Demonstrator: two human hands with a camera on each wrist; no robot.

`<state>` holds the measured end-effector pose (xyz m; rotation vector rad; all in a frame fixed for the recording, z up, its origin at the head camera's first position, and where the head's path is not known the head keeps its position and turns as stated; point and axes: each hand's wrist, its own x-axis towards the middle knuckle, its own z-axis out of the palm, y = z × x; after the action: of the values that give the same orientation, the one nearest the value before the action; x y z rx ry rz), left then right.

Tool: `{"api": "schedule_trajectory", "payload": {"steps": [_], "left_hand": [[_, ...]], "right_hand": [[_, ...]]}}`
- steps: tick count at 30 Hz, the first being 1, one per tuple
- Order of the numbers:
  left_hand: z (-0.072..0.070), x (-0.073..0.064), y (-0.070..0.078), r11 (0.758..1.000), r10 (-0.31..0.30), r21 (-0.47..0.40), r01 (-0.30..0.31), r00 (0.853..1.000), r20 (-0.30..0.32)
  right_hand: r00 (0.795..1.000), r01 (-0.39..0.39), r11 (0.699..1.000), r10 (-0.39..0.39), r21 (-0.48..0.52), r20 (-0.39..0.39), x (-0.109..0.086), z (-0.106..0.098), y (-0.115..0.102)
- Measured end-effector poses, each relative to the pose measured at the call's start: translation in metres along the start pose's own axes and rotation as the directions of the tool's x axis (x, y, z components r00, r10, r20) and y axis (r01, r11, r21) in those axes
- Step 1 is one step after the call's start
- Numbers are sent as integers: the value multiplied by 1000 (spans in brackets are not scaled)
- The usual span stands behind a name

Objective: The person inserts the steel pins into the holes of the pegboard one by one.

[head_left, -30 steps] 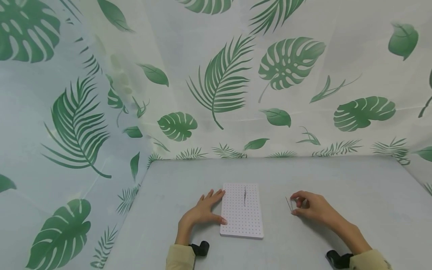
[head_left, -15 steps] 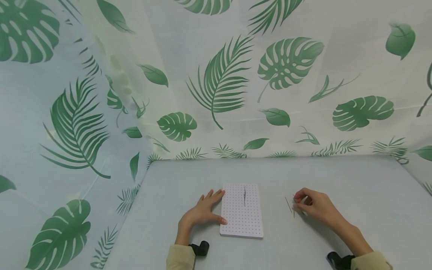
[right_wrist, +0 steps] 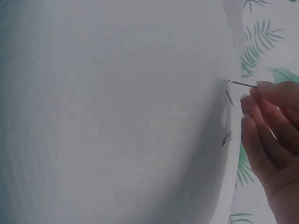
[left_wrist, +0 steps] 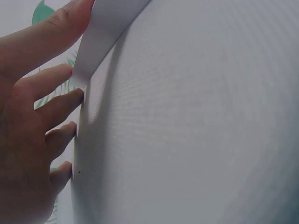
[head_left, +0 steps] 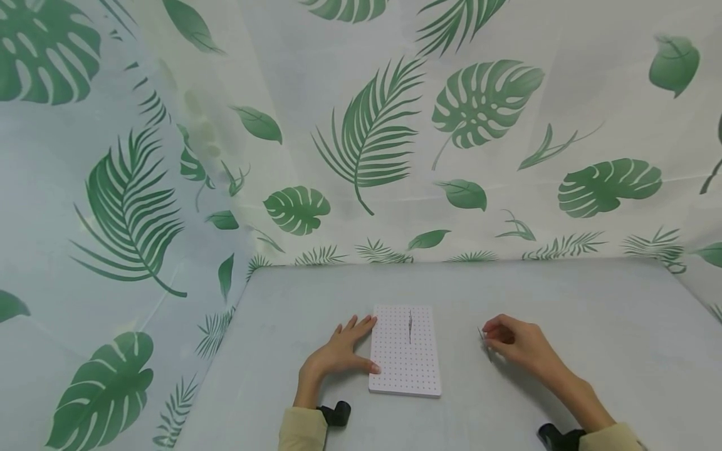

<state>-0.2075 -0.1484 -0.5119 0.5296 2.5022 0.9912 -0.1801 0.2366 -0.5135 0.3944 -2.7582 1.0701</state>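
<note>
A white board [head_left: 403, 369] dotted with rows of small holes lies on the table. My left hand [head_left: 335, 354] rests against its left side, fingers spread and fairly straight, with the thumb at the edge; the left wrist view has that thumb touching the board's side wall [left_wrist: 100, 42]. To the right of the board, my right hand [head_left: 521, 344] pinches a thin metal pin [right_wrist: 240, 84] between thumb and forefinger, just over the tabletop. More thin pins [right_wrist: 227, 138] lie beside those fingers. Several thin dark pins [head_left: 410, 327] form a line on the board's upper part.
The grey-white table [head_left: 592, 313] runs back to a pale curtain [head_left: 395, 219] printed with green leaves, which also hangs on the left. Black wrist cameras [head_left: 336, 414] are strapped by the cream sleeves [head_left: 303, 429].
My right hand shifted slightly right, then came back left over the loose pins, which its fingers now partly cover. The left hand and the board have stayed in place.
</note>
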Motion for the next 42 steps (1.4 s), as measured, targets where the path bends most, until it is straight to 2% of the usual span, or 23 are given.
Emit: {"api": "schedule_trajectory", "payload": {"steps": [25,36,42], "left_hand": [[0,1,0,1000,-6,25,5,1000,5],[0,0,2,1000,-5,23,4,1000,5],[-1,0,2,1000,1,22,-1,1000,6]], "right_hand": [[996,-81,994,77,77,55,3,11,-19],[999,-29,996,26,87,41,9,17,-23],[999,-35,995,32,94,32,11,21,-28]]}}
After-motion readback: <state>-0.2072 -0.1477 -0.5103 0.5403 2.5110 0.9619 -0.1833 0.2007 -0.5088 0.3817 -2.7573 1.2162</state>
